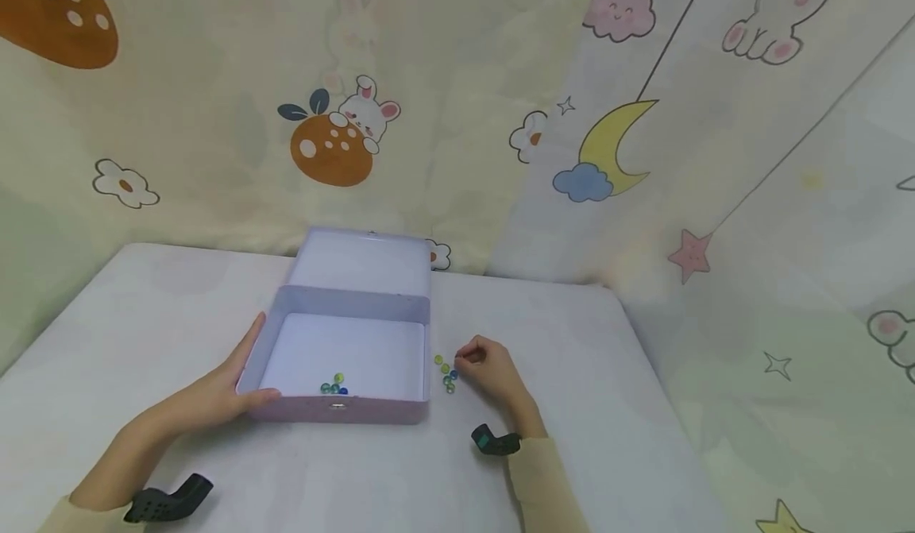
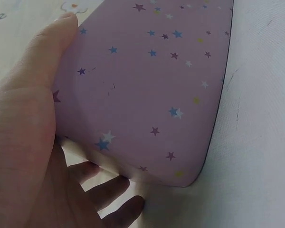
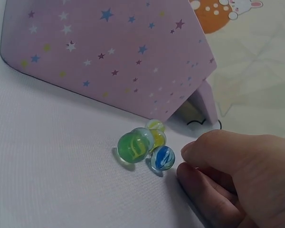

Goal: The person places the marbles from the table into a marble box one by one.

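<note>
An open lilac box [image 1: 339, 411] with small stars on its outside stands on the white table, its lid tilted up at the back. My left hand [image 1: 203, 394] grips the box's front left corner, thumb at the front and fingers along the left side. Inside, several marbles [image 1: 326, 388] lie by the front wall. More marbles, green, yellow and blue, sit on the table right of the box. My right hand [image 1: 493, 370] is beside them, thumb and forefinger slightly apart near a blue-swirled marble [image 3: 162, 158]; nothing shows between the tips. A green marble [image 3: 133, 147] lies farther from the hand.
The white-covered table [image 1: 593, 406] extends on both sides of the box. The raised lid [image 1: 364, 263] stands close to a printed cloth backdrop [image 1: 457, 120] behind the table. Dark wrist devices [image 1: 495, 441] sit at both cuffs.
</note>
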Demonstrator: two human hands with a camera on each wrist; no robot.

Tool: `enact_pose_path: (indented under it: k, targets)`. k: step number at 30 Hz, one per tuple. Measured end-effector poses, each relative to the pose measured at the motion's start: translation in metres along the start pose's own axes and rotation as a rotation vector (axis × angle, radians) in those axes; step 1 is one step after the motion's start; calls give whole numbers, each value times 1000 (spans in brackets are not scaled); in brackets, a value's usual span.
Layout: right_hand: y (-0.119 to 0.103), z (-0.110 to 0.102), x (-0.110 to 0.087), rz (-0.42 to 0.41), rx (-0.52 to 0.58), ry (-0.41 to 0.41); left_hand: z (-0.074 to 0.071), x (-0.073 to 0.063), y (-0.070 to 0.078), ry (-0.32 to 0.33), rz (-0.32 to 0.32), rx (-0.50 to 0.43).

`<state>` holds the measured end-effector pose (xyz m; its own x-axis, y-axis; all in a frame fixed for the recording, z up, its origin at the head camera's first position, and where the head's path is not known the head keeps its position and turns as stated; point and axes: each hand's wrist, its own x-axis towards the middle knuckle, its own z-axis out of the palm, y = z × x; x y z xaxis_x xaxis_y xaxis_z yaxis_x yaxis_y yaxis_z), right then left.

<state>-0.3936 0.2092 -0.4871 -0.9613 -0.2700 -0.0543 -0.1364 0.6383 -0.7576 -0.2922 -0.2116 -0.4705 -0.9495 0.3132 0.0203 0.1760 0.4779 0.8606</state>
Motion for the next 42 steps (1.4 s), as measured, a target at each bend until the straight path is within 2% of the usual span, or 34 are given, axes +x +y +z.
enact_pose_path:
  k: [6, 14, 18, 25, 33, 42]
  targets:
    - [0, 0, 0, -12, 3, -19, 2, -6, -2, 2, -13, -3]
    - [1, 1, -1, 17, -24, 24, -1, 0, 1, -6, 26, -8]
    - [1, 3, -4, 31, -25, 17, 1, 0, 0, -8, 2, -3]
    - [-5, 2, -7, -1, -25, 33, 3, -2, 3, 3, 6, -9]
    - [-5, 3, -7, -20, -43, -3, 2, -8, 4, 12, -1, -29]
    - [0, 1, -11, 8, -43, 25, 4, -2, 6, -8, -10, 21]
